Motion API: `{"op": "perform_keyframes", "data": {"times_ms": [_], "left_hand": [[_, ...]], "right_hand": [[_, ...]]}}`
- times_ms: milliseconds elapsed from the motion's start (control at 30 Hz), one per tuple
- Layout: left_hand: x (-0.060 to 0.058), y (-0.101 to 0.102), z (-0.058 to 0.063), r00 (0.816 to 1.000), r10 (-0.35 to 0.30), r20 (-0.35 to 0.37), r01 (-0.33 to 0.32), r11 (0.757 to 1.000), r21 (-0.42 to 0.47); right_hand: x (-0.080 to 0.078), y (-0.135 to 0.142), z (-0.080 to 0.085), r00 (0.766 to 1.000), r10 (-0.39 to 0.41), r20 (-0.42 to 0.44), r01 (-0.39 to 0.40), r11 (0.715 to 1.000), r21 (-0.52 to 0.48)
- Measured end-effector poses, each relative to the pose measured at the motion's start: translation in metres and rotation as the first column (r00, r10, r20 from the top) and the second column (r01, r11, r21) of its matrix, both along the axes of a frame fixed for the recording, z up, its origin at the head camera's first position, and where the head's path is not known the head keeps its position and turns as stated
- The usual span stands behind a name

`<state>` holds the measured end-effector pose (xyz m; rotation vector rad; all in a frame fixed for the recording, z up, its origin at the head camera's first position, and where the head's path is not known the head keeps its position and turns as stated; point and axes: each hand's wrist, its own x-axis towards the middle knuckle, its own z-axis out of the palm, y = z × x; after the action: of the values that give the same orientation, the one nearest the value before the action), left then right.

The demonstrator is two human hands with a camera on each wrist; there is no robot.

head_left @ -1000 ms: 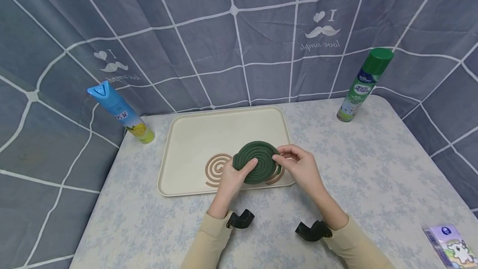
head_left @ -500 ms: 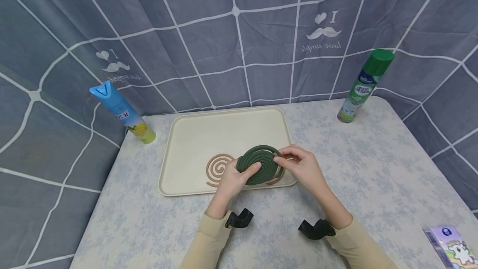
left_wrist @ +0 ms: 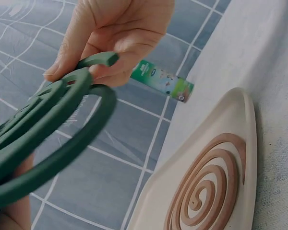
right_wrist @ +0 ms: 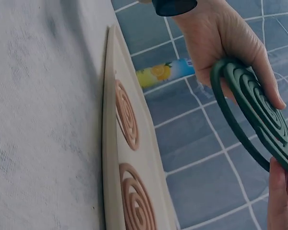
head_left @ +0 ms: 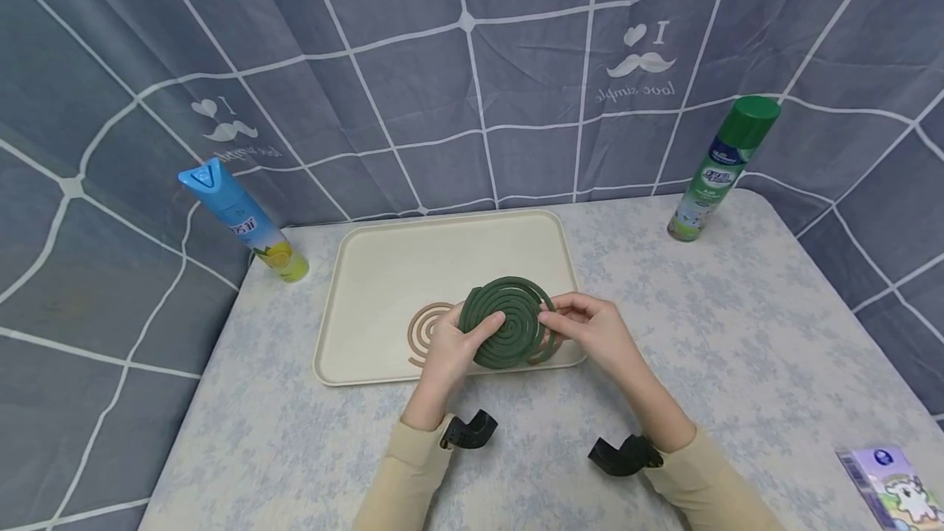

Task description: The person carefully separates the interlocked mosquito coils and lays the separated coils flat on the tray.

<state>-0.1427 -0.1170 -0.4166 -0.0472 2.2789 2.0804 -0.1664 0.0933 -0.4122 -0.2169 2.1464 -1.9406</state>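
Observation:
A green mosquito coil (head_left: 509,326) is held up over the front right of a cream tray (head_left: 413,260). My left hand (head_left: 451,348) grips its left side, thumb lying across the face. At the right edge, my right hand (head_left: 596,332) pinches a strand between thumb and fingertips. In the left wrist view, the green windings stand apart, with one cut end (left_wrist: 105,59) beside the right fingers. Two brown mosquito coils lie on the tray: a left one (right_wrist: 128,115) and a right one (right_wrist: 139,206), the latter mostly hidden behind the green coil in the head view.
A blue spray can (head_left: 247,224) with lemons on it stands behind the tray's left side. Farther right at the back is a green spray can (head_left: 719,170). A purple packet (head_left: 891,486) lies at the front right. A grey checked curtain (head_left: 531,80) hangs behind the table.
The outer green strand has spread away from the rest of the coil on the right. The coil dipped slightly, then rose and tilted. Both hands keep their hold.

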Motion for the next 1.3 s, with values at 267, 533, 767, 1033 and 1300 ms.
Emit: {"op": "perform_keyframes", "data": {"times_ms": [267,533,767,1033,1300], "left_hand": [[0.000,0.002,-0.002,0.997,0.070,-0.028,-0.068,0.996,0.063],[0.001,0.000,0.001,0.990,-0.132,-0.043,0.126,0.985,-0.121],[0.000,0.000,0.001,0.985,-0.167,-0.038,0.163,0.982,-0.095],[0.002,0.001,-0.004,0.986,-0.017,-0.166,-0.004,0.992,-0.124],[0.000,0.001,-0.001,0.989,0.012,-0.147,-0.034,0.988,-0.150]], "right_hand": [[0.001,-0.003,0.001,1.000,-0.010,0.003,0.010,1.000,-0.029],[-0.002,0.004,0.011,0.993,-0.005,-0.117,0.033,0.971,0.235],[-0.002,0.002,0.018,0.991,0.018,-0.130,0.020,0.959,0.284],[-0.002,-0.002,0.014,0.995,-0.041,-0.096,0.059,0.979,0.197],[0.000,-0.006,0.012,0.984,-0.049,-0.174,0.089,0.969,0.230]]}}
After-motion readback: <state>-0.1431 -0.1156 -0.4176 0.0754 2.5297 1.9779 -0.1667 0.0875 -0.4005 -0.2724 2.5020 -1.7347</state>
